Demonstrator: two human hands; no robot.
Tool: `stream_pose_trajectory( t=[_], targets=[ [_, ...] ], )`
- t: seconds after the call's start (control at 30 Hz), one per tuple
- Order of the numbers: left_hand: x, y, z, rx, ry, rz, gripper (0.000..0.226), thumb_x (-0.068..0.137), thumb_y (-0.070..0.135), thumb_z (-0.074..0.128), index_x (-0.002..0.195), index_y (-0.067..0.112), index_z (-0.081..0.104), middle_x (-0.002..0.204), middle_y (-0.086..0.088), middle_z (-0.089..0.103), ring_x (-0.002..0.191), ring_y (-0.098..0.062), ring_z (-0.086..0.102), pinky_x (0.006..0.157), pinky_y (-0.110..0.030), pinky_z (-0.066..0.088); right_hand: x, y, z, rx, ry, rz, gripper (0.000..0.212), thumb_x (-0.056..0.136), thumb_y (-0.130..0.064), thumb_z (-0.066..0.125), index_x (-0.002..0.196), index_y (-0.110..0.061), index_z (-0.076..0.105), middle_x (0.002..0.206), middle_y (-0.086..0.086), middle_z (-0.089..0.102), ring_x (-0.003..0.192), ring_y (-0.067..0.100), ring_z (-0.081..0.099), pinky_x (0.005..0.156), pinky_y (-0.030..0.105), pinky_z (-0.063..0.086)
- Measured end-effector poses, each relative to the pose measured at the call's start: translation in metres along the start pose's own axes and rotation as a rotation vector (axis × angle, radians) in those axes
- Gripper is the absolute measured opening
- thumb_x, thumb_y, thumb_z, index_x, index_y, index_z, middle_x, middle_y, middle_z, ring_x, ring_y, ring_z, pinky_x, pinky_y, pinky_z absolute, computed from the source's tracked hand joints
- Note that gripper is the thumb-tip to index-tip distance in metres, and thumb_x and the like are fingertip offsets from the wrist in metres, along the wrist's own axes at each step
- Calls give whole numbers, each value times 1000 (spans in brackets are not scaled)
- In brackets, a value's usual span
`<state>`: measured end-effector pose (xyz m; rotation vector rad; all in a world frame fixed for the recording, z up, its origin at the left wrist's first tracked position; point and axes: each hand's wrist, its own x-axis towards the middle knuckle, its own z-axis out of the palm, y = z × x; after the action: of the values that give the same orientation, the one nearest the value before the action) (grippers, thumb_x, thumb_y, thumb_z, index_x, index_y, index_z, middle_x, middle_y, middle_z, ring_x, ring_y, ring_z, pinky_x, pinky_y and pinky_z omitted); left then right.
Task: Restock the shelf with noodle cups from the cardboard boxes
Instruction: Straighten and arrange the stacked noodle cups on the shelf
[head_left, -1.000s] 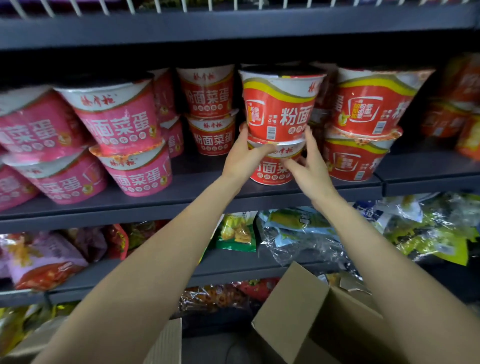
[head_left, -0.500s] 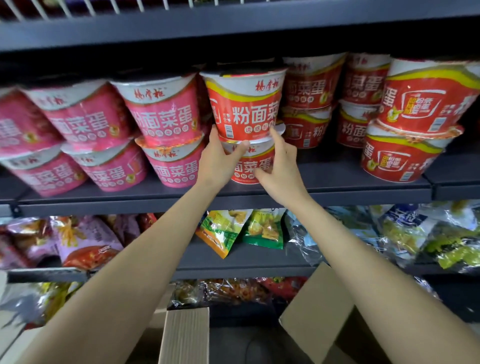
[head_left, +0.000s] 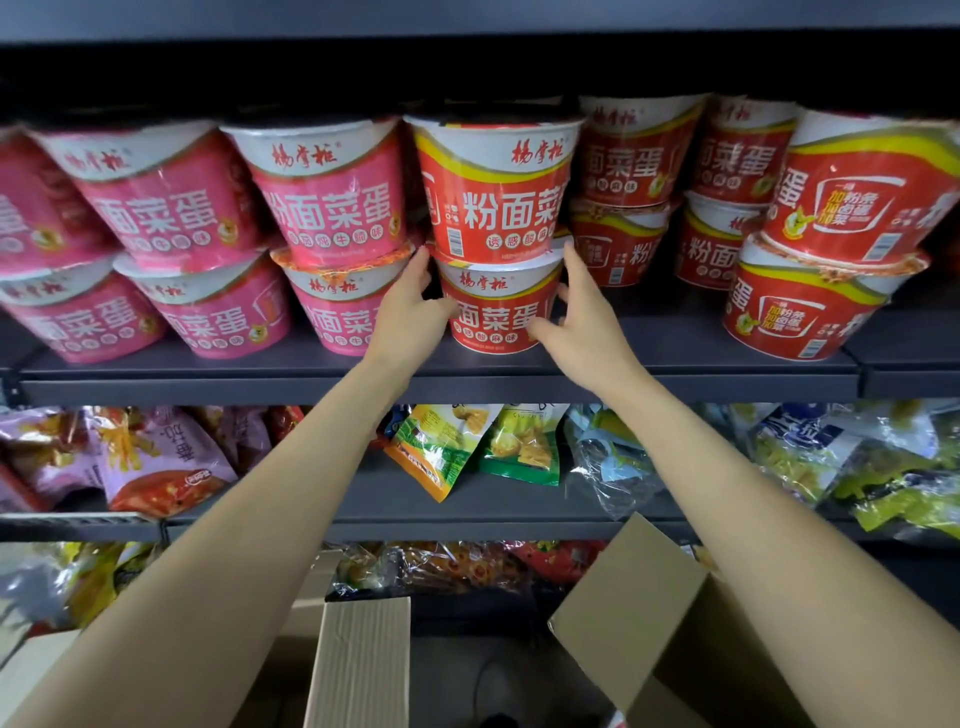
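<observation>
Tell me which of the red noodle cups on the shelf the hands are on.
The lower red cup of the front middle stack, right beside the pink cups. The left hand and right hand flank it; the other red cups go untouched.

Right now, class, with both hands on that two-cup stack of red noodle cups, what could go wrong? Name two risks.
1. The upper red cup merely sits on the lower red cup, which the left hand and right hand flank; a jolt might topple it.
2. The neighbouring pink stack leans close; sliding leftward could knock it.
</observation>
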<state>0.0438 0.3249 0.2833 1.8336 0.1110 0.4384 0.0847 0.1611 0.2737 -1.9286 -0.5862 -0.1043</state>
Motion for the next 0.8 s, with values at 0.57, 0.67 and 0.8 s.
stream_pose_trajectory(
  t=[0.57,0.67,0.8],
  targets=[
    [-10,-14,10,234,-11,150,63,86,10,53,145,25,37,111,16,62,92,0,53,77,-8,39,8,7,-13,17,-65,91,90,86,7,53,152,-29,3,151,-3,32,137,16,33,106,33,36],
    [-13,-18,6,257,-6,160,66,84,13,54,146,26,35,113,14,63,93,1,51,80,-13,41,10,7,-11,10,-74,78,90,86,7,54,151,-29,4,151,-3,32,136,15,33,105,32,35],
    [-12,-9,6,383,-1,215,58,88,11,52,143,22,40,117,8,65,96,-7,58,76,-13,45,14,2,-8,-76,-100,56,88,87,3,56,150,-28,4,152,-3,29,128,4,32,99,24,32]
  ],
)
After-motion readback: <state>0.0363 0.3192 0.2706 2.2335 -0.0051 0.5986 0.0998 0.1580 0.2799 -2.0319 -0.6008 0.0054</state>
